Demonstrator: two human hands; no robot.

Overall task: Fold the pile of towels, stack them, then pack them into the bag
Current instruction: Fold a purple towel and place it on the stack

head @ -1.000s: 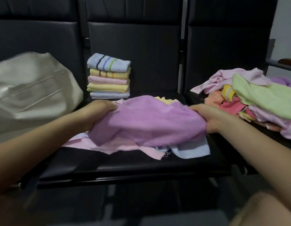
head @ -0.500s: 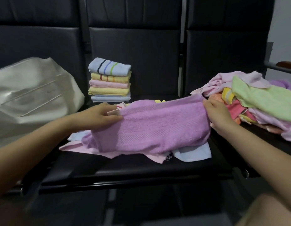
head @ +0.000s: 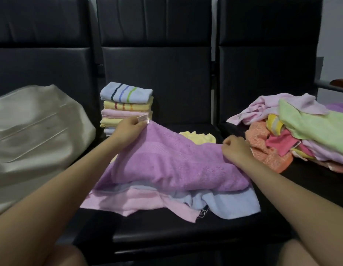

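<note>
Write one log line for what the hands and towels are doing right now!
step: folding | left hand: pinches purple terry towel corner | right hand: grips its far edge | folded striped stack: behind

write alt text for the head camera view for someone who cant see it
Two bare hands, left hand and right hand, each pinch a far corner of a purple towel on a black seat. A folded towel stack stands behind, a cream bag lies left, and an unfolded towel pile sits right.
</note>
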